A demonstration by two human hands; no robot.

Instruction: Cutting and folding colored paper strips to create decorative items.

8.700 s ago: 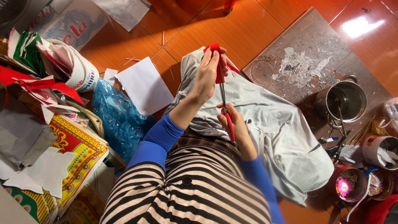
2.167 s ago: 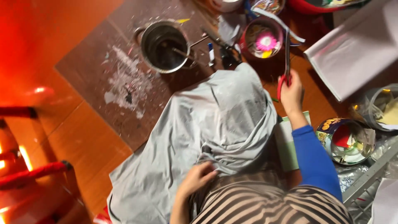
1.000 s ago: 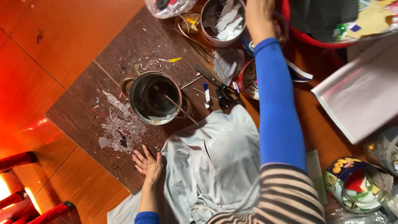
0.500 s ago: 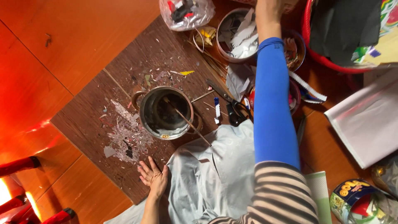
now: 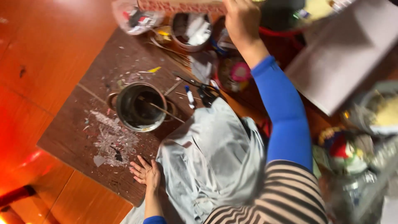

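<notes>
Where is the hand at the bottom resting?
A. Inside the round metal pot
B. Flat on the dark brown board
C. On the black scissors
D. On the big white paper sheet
B: the left hand lies spread, palm down, on the dark brown wooden board, beside the grey cloth.

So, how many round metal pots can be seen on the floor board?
2. One metal pot with a thin stick in it stands near the board's middle, above the left hand. Another pot sits at the top, beside the right hand. Clutter may hide others.
</notes>
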